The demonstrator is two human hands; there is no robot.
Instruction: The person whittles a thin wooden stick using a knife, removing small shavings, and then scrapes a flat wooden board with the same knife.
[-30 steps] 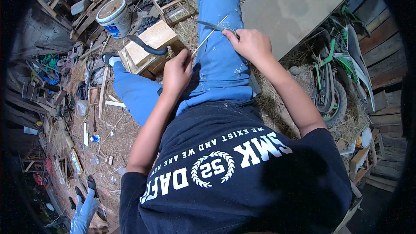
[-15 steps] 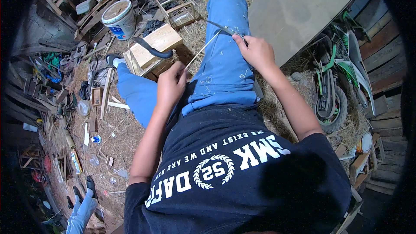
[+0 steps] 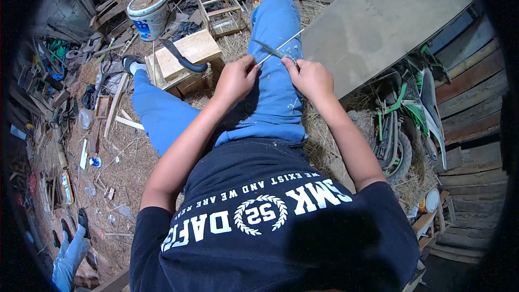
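Observation:
A thin pale wooden stick (image 3: 295,36) is pinched in my left hand (image 3: 235,79) and slants up and right across my right thigh. My right hand (image 3: 312,79) grips a knife (image 3: 268,49) by its handle, which the fingers mostly hide. The grey blade points up and left and crosses the stick just ahead of my left fingers. Small pale shavings lie on my blue trousers. Left of my hands, a dark curved tool (image 3: 181,57) rests on a light wooden box (image 3: 199,48).
A white bucket (image 3: 147,16) and a small slatted wooden frame (image 3: 221,13) stand at the front left. A large flat board (image 3: 373,21) leans at the right, above a green and black motorbike (image 3: 401,124). Wood scraps and straw litter the floor. Another person's legs (image 3: 73,254) show lower left.
My left hand has moved forward and right, close to the knife. The stick now reaches well past the blade. My right hand has shifted slightly left and down, still gripping the knife.

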